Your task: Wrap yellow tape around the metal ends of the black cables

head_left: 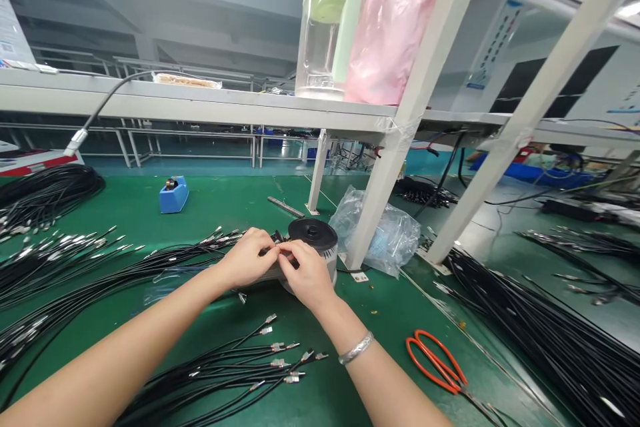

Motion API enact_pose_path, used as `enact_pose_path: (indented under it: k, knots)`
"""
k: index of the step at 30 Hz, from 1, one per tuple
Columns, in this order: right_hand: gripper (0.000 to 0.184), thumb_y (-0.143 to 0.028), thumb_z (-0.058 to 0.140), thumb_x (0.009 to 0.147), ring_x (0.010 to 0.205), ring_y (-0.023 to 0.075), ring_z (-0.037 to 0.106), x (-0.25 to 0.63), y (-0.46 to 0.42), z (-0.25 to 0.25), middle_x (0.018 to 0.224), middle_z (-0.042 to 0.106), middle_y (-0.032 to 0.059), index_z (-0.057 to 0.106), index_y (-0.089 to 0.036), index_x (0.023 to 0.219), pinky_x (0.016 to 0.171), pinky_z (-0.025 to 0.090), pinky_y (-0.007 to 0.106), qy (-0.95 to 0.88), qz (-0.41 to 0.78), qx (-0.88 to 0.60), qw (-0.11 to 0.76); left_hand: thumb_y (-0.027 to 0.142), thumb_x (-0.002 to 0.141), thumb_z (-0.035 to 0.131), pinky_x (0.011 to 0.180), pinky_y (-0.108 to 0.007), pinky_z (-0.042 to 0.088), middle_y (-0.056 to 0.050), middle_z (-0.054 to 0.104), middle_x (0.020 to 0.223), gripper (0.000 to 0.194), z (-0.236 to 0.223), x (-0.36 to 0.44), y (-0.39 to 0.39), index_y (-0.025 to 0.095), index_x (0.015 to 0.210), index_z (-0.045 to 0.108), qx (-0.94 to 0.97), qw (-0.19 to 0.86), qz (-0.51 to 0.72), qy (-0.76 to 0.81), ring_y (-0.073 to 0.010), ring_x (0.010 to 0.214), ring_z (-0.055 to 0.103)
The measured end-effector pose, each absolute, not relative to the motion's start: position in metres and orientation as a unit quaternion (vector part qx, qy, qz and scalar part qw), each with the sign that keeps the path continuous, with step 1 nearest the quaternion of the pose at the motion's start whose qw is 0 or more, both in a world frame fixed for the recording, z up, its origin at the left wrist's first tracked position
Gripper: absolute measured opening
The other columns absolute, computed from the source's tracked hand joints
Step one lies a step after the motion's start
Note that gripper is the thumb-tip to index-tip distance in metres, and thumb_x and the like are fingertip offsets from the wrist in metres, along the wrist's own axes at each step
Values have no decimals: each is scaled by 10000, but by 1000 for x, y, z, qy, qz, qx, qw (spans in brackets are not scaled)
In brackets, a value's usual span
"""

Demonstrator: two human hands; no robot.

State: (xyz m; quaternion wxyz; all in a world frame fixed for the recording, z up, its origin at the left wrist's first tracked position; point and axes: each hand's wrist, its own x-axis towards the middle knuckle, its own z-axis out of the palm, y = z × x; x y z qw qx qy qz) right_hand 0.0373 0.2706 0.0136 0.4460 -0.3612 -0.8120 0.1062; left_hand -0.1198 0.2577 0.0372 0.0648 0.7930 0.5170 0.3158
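My left hand and my right hand meet fingertip to fingertip, both closed in a pinch. Whatever is between the fingers is too small and hidden to name. Right behind them stands a round device with a black disc top and a pale, marked side, partly covered by my right hand. A bundle of black cables with metal connector ends runs up to my left hand from the left. Below the hands lies another group of black cables, their metal plugs pointing right.
Orange-handled scissors lie at the lower right. A blue tape dispenser stands on the green bench. Shelf posts rise beside a clear plastic bag. More black cables lie right. A jug sits overhead.
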Motion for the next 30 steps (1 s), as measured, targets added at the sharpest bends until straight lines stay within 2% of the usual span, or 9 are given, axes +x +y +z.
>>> enact_pose_path:
  k: [6, 11, 16, 23, 27, 30]
  knots:
    - [211, -186, 481, 823, 749, 171, 657, 36, 272, 15, 882, 716, 48, 683, -204, 884, 701, 531, 290, -761, 175, -387, 490, 206, 804, 441, 853, -363, 435, -37, 667, 793, 270, 41, -121, 259, 201, 680, 681, 791, 65, 315, 520, -210, 883, 545]
    - [194, -208, 511, 787, 641, 173, 691, 38, 276, 15, 760, 742, 37, 695, -190, 846, 599, 565, 280, -722, 225, -422, 500, 188, 766, 461, 875, -370, 445, -41, 696, 846, 258, 39, -120, 260, 210, 749, 717, 780, 76, 315, 536, -225, 916, 565]
    - [163, -208, 544, 772, 642, 185, 712, 40, 277, 16, 717, 751, 40, 695, -185, 829, 599, 576, 285, -708, 240, -444, 494, 166, 743, 480, 889, -353, 454, -38, 722, 879, 259, 38, -118, 261, 210, 777, 733, 765, 93, 310, 557, -228, 943, 593]
    - [151, -183, 561, 774, 667, 186, 702, 41, 273, 27, 747, 749, 9, 699, -235, 810, 653, 558, 299, -724, 193, -478, 458, 201, 780, 479, 792, -329, 497, -50, 727, 951, 309, 39, -119, 254, 185, 1015, 680, 728, 104, 297, 609, -218, 882, 634]
    - [152, -157, 566, 775, 720, 209, 695, 44, 275, 32, 759, 745, 21, 700, -229, 773, 684, 533, 324, -743, 161, -496, 421, 229, 767, 524, 889, -401, 430, -69, 715, 938, 215, 38, -121, 254, 190, 864, 712, 721, 80, 277, 630, -279, 991, 568]
    - [153, -166, 563, 787, 743, 214, 679, 46, 278, 33, 788, 737, 24, 696, -235, 760, 698, 512, 335, -754, 137, -504, 398, 275, 763, 547, 892, -413, 412, -77, 714, 938, 213, 36, -123, 258, 189, 844, 724, 716, 86, 262, 642, -291, 976, 560]
